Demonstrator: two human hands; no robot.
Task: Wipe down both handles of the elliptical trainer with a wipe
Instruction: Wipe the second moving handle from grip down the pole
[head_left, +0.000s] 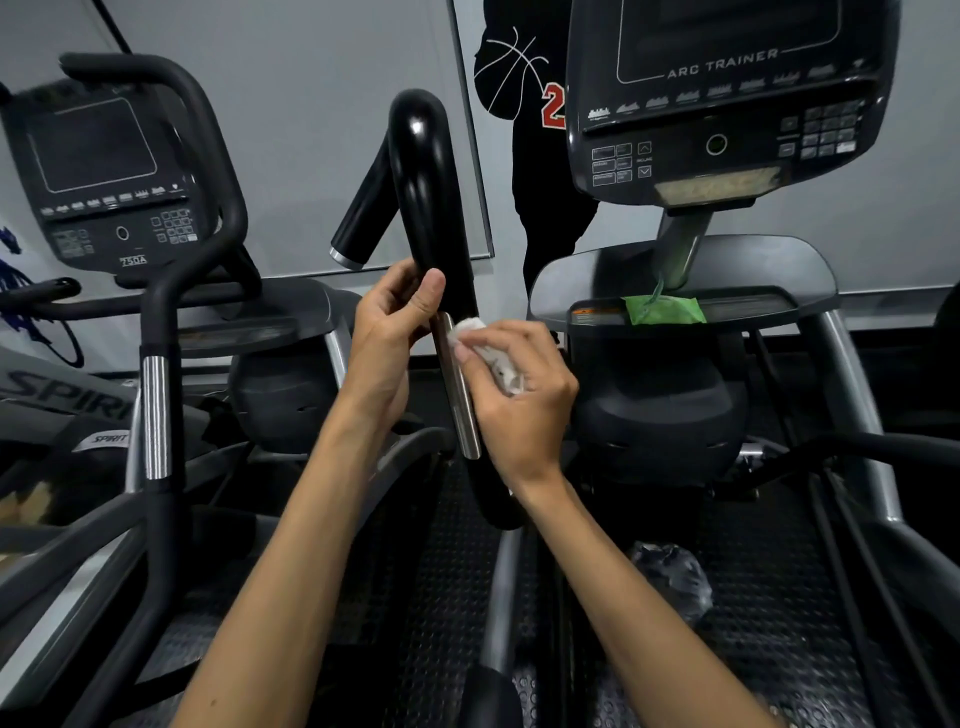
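White wipe (493, 358) x1, 2 hands on 1 handle (423, 171).

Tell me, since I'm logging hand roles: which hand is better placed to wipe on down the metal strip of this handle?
The right hand: it grips the wipe against the strip. The left hand only steadies the handle.

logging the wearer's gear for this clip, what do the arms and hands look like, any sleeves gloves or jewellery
Both arms are bare from the bottom edge of the frame up to the wrists; no sleeve shows. The left hand and the right hand wear no gloves, and no rings, watch or wristband can be seen on the parts that show. No markings appear on either forearm.
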